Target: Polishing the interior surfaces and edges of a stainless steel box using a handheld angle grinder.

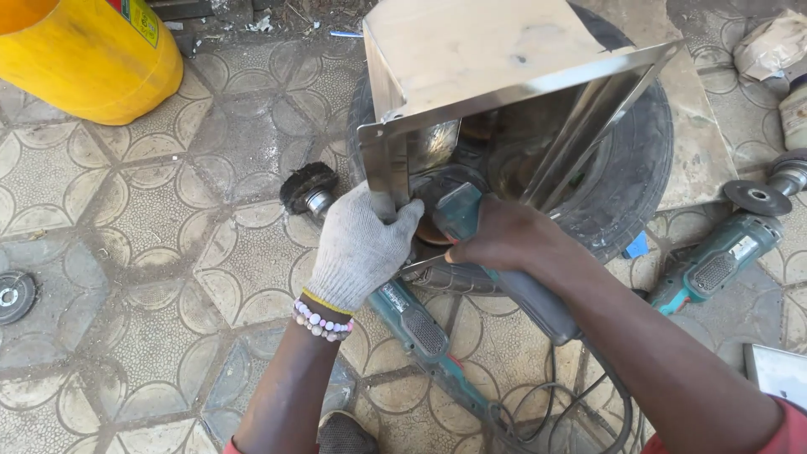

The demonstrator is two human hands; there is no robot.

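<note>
Gloved, the left hand (361, 248) is closed around the near corner leg of a shiny sheet-metal box (496, 92) that rests tilted on a black tyre (639, 168), while the bare right hand (508, 240) is wrapped tight round the body of a teal angle grinder (471, 231). That grinder's long axis runs from lower right up toward the box's open underside, just ahead of both hands, the left one being nearer the metal edge. Its disc is hidden behind the glove and box wall, so contact cannot be told; two more grinders, one with a wire brush (308, 187) under the left wrist and one (714, 261) at the right, lie on the patterned floor (126, 252).
</note>
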